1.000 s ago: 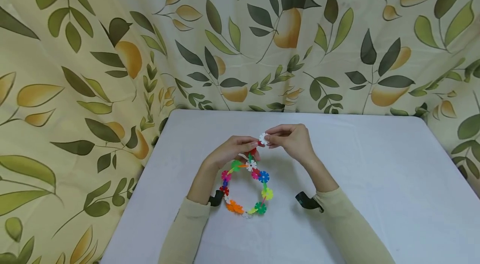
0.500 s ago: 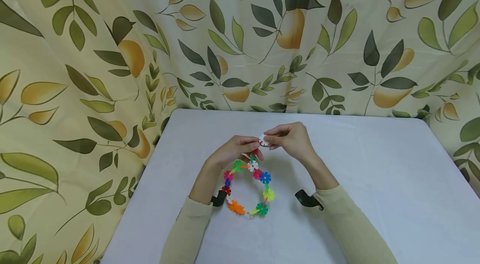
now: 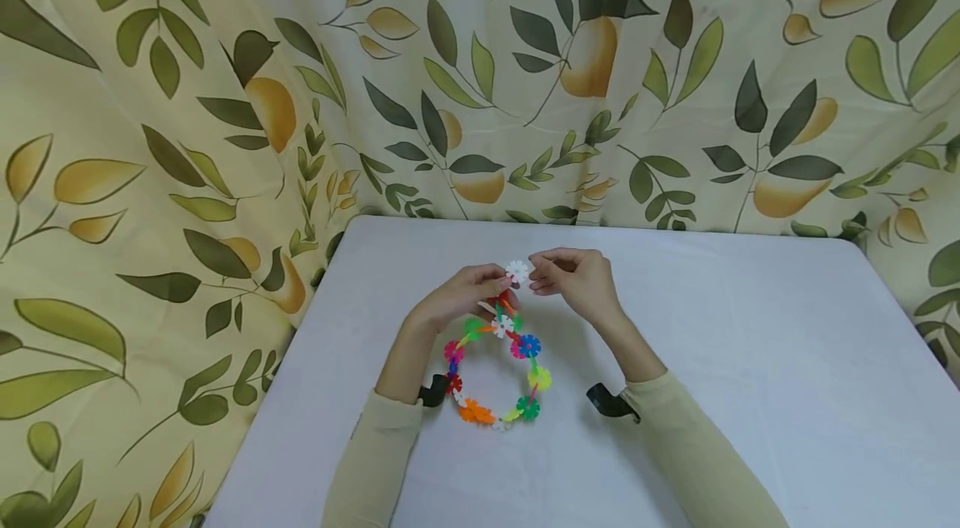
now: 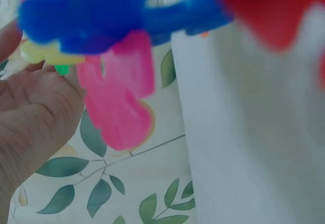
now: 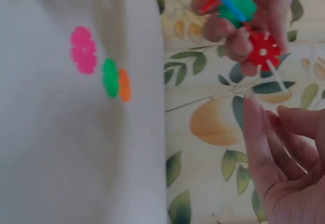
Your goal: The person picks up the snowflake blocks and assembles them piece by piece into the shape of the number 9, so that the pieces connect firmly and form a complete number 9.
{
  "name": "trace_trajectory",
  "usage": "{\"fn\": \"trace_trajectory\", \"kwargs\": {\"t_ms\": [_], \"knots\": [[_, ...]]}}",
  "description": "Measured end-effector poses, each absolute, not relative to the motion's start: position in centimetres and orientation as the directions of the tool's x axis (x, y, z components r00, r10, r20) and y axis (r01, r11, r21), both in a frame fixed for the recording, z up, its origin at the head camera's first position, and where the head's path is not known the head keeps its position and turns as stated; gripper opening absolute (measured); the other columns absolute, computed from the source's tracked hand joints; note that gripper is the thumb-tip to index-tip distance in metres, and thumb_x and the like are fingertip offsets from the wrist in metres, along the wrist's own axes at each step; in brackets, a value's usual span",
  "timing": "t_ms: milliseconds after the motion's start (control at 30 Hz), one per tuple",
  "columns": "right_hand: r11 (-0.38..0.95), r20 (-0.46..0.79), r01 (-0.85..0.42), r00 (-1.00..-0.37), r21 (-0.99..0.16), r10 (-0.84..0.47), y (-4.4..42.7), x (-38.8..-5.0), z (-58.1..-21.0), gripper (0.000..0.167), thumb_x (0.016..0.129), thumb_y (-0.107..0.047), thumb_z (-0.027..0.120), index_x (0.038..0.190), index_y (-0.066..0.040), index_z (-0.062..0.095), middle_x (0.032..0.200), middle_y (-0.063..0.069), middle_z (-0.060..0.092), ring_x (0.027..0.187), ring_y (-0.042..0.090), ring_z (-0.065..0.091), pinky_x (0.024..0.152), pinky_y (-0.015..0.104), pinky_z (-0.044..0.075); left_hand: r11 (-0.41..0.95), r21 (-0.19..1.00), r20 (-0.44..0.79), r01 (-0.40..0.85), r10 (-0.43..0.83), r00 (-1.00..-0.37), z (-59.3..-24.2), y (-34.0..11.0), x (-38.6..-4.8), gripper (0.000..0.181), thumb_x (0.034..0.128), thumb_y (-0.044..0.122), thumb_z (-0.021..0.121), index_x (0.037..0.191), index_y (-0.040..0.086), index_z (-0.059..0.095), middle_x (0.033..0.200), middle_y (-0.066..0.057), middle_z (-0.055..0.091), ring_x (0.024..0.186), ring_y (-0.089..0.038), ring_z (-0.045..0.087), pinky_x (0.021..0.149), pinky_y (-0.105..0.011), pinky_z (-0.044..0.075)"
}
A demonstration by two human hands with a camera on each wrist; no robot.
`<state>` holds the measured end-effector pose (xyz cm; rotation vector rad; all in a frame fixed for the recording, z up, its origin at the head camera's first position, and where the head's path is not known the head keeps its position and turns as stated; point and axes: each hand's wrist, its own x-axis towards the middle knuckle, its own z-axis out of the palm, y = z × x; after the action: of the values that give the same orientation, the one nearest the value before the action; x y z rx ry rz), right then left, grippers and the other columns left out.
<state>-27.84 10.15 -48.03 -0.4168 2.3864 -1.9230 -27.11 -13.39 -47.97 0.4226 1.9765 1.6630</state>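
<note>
My left hand pinches the top of a ring of linked snowflake discs in many colours. A white snowflake disc stands up at the fingertips. In the right wrist view it appears edge-on, slotted into a red disc near the left fingers. Just right of the white disc is my right hand, its thumb and fingers bent, with a gap to the disc and nothing visible between them. Blurred blue and pink discs partly cover the left wrist view.
A white-covered table lies under both arms. Behind it hangs a leaf-and-fruit patterned curtain. Black wrist cameras sit at the cuffs. Pink, green and orange discs show against the white cloth; I cannot tell if they are linked.
My right hand, earlier pinching the white disc, has let it go and is slightly apart from it. The white disc stays up at the left fingertips; the left hand has shifted slightly.
</note>
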Motion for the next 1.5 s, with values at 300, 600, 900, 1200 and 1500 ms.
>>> {"fn": "trace_trajectory", "kwargs": {"t_ms": [300, 600, 900, 1200, 1500], "knots": [[0.588, 0.035, -0.277, -0.921, -0.760, -0.388, 9.1, -28.3, -52.3, 0.015, 0.088, -0.018, 0.085, 0.100, -0.010, 0.082, 0.090, 0.000, 0.077, 0.078, 0.019, 0.069, 0.069, 0.033, 0.058, 0.202, 0.977, -0.165, -0.064, 0.538, -0.827, -47.7, -14.0, -27.1, 0.032, 0.1099, 0.025, 0.053, 0.123, -0.003, 0.059, 0.107, -0.017, 0.072, 0.103, -0.037, 0.069, 0.087, -0.046, 0.061], [0.708, -0.014, -0.342, -0.895, -0.618, -0.445, 8.1, -28.6, -54.1, 0.027, 0.077, -0.028, 0.095, 0.093, -0.013, 0.079, 0.084, -0.004, 0.068, 0.078, 0.015, 0.060, 0.071, 0.032, 0.055, 0.200, 0.978, -0.166, -0.066, 0.540, -0.825, -47.6, -13.9, -26.9, 0.028, 0.1095, 0.025, 0.052, 0.127, 0.005, 0.059, 0.112, -0.022, 0.071, 0.095, -0.023, 0.068, 0.089, -0.053, 0.059], [0.710, -0.042, -0.277, -0.917, -0.647, -0.397, 8.5, -28.6, -53.7, 0.020, 0.081, -0.017, 0.090, 0.093, -0.008, 0.076, 0.082, -0.002, 0.069, 0.076, 0.018, 0.061, 0.071, 0.034, 0.056, 0.224, 0.973, -0.170, -0.057, 0.527, -0.833, -47.9, -13.9, -27.1, 0.028, 0.1115, 0.029, 0.049, 0.124, 0.007, 0.061, 0.106, -0.014, 0.072, 0.092, -0.023, 0.068, 0.085, -0.046, 0.061], [0.731, -0.085, -0.251, -0.918, -0.634, -0.388, 9.1, -28.7, -53.5, 0.021, 0.079, -0.015, 0.091, 0.093, -0.007, 0.077, 0.085, 0.000, 0.071, 0.079, 0.017, 0.063, 0.074, 0.035, 0.058, 0.207, 0.978, -0.137, -0.033, 0.511, -0.849, -48.0, -13.9, -27.1, 0.032, 0.1122, 0.032, 0.048, 0.120, 0.005, 0.064, 0.108, -0.019, 0.072, 0.089, -0.023, 0.072, 0.082, -0.039, 0.061], [0.649, 0.045, -0.287, -0.931, -0.705, -0.362, 10.2, -28.4, -52.9, 0.011, 0.083, -0.012, 0.088, 0.090, -0.010, 0.079, 0.077, -0.003, 0.071, 0.072, 0.015, 0.063, 0.066, 0.032, 0.053, 0.166, 0.985, -0.115, -0.037, 0.490, -0.864, -48.0, -13.8, -27.2, 0.035, 0.1127, 0.030, 0.047, 0.115, 0.000, 0.066, 0.110, -0.027, 0.071, 0.086, -0.024, 0.076, 0.086, -0.039, 0.060]]}}
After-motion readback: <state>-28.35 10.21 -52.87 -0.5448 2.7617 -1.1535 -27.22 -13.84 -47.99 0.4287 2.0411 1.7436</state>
